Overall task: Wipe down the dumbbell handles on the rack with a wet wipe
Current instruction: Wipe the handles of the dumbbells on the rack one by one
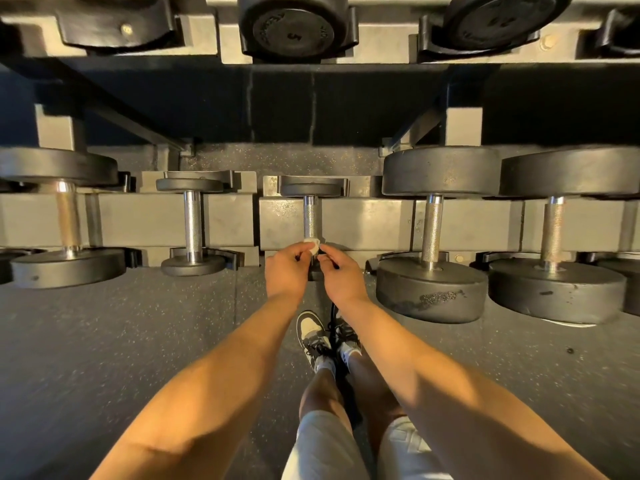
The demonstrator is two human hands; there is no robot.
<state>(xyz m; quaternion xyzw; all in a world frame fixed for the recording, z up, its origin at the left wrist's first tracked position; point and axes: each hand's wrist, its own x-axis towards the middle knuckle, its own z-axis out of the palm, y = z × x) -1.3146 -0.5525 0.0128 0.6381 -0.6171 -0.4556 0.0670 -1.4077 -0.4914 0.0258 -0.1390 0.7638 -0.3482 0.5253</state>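
A small dumbbell with a knurled steel handle [310, 218] lies in the middle cradle of the lower rack tier [367, 220]. A small crumpled white wet wipe [312, 244] sits at the near end of that handle. My left hand [285, 271] pinches the wipe between thumb and fingertips. My right hand [337, 275] is right beside it with fingers curled near the wipe and the dumbbell's near head, which both hands mostly hide; whether it holds anything I cannot tell.
Another small dumbbell [193, 226] lies to the left and a large one [65, 220] beyond it. Two big dumbbells [431, 233] [554, 233] lie to the right. An upper tier [294, 29] carries more weights. Speckled rubber floor and my shoes [325, 337] are below.
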